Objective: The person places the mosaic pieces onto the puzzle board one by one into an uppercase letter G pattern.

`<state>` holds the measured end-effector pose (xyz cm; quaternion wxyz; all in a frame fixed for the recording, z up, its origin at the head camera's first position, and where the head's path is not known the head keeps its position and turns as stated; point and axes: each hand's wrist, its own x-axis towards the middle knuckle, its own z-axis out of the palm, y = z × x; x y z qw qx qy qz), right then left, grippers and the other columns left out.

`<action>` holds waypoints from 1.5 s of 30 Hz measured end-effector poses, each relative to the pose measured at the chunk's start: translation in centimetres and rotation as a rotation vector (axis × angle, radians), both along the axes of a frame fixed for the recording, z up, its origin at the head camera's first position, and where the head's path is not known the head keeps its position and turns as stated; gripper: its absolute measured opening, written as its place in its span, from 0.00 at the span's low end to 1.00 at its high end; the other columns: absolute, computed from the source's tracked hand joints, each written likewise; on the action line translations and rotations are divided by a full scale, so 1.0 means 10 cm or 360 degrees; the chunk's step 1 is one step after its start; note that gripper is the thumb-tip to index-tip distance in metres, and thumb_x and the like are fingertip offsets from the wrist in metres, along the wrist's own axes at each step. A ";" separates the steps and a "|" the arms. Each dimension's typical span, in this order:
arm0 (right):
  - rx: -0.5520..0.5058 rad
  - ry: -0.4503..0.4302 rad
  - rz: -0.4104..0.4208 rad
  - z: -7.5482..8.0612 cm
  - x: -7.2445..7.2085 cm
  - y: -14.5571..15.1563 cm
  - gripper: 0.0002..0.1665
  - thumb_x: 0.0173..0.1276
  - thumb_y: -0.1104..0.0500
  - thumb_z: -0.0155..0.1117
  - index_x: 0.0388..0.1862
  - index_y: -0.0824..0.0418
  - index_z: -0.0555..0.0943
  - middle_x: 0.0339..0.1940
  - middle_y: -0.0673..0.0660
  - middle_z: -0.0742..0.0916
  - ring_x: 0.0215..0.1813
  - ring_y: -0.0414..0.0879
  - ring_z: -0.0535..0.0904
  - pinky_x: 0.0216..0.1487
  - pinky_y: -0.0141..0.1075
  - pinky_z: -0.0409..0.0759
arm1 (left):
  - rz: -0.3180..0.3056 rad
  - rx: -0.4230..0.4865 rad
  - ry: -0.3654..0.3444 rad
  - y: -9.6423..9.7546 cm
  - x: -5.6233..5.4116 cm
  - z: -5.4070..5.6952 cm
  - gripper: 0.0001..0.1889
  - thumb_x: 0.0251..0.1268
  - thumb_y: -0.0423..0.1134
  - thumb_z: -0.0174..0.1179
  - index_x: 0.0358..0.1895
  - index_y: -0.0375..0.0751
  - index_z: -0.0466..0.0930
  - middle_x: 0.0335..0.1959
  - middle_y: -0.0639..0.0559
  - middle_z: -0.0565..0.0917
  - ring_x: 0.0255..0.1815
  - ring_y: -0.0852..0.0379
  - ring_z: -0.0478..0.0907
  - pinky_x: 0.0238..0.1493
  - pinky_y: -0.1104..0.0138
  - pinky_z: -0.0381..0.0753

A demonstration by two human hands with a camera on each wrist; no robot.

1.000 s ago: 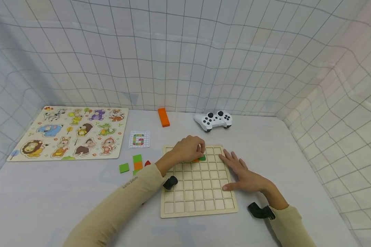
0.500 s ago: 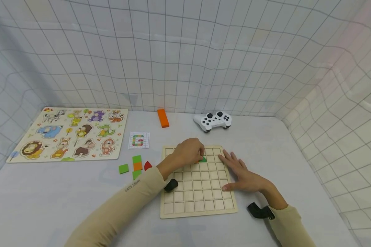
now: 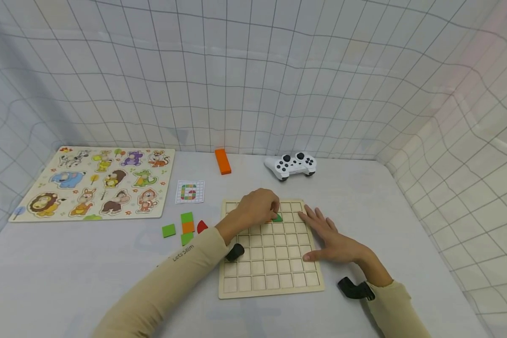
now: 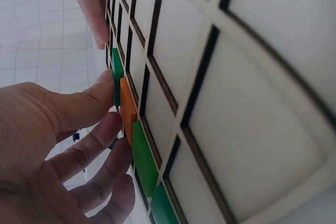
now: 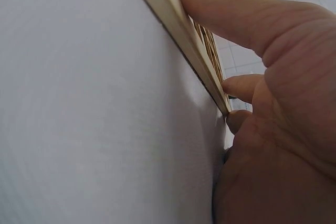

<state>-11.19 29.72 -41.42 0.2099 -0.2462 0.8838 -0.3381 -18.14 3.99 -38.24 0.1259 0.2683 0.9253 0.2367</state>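
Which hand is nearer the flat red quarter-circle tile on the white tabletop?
Left. The left hand is right of the tile, over the pale wooden grid board; the right hand is farther right, touching the board's right edge.

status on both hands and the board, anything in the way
Left hand touching dark green tile on grid board. Right hand resting at board's right edge. Orange tile next to green one. Nothing visibly in the way.
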 end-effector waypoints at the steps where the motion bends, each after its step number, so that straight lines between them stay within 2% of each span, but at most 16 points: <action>1: 0.0002 0.0001 -0.0001 0.00 0.00 0.00 0.65 0.60 0.46 0.76 0.84 0.53 0.43 0.84 0.59 0.38 0.82 0.62 0.23 0.74 0.66 0.26 | 0.0002 0.0005 0.0000 0.00 0.00 0.00 0.06 0.65 0.41 0.68 0.32 0.47 0.82 0.34 0.56 0.81 0.34 0.59 0.75 0.32 0.67 0.74; 9: -0.0020 -0.0002 0.0005 0.01 0.01 -0.01 0.64 0.60 0.47 0.75 0.83 0.56 0.44 0.84 0.62 0.38 0.81 0.65 0.22 0.72 0.68 0.25 | 0.0028 0.0028 0.0003 0.01 0.00 -0.04 0.09 0.64 0.42 0.69 0.28 0.47 0.80 0.31 0.56 0.79 0.33 0.59 0.73 0.30 0.67 0.71; 25: 0.0020 0.0016 -0.0006 -0.01 0.00 0.02 0.65 0.60 0.45 0.75 0.84 0.53 0.43 0.84 0.59 0.39 0.82 0.62 0.23 0.73 0.67 0.26 | 0.0021 0.0066 0.0029 0.04 -0.07 -0.09 0.11 0.60 0.44 0.71 0.26 0.47 0.81 0.28 0.57 0.80 0.29 0.60 0.74 0.32 0.67 0.73; 32: -0.0018 0.0007 0.0013 0.00 0.01 0.01 0.64 0.61 0.46 0.75 0.84 0.53 0.43 0.84 0.59 0.38 0.81 0.63 0.22 0.73 0.68 0.25 | 0.0013 0.0052 0.0010 0.03 -0.06 -0.06 0.11 0.60 0.44 0.71 0.26 0.47 0.81 0.27 0.57 0.80 0.29 0.60 0.73 0.33 0.66 0.74; 38: -0.0016 0.0006 0.0019 0.02 0.01 -0.01 0.64 0.61 0.46 0.75 0.84 0.54 0.43 0.84 0.59 0.38 0.81 0.63 0.22 0.73 0.67 0.26 | -0.0012 -0.0029 0.0017 0.00 -0.04 -0.02 0.09 0.62 0.44 0.70 0.28 0.48 0.82 0.28 0.57 0.80 0.30 0.60 0.73 0.33 0.67 0.73; 45: 0.0006 0.0010 0.0000 -0.02 0.01 0.00 0.65 0.60 0.44 0.75 0.84 0.52 0.44 0.84 0.58 0.39 0.82 0.62 0.23 0.74 0.67 0.26 | -0.0039 -0.0069 0.0015 -0.03 0.02 -0.03 0.03 0.63 0.39 0.69 0.38 0.47 0.86 0.34 0.56 0.82 0.36 0.59 0.76 0.38 0.64 0.77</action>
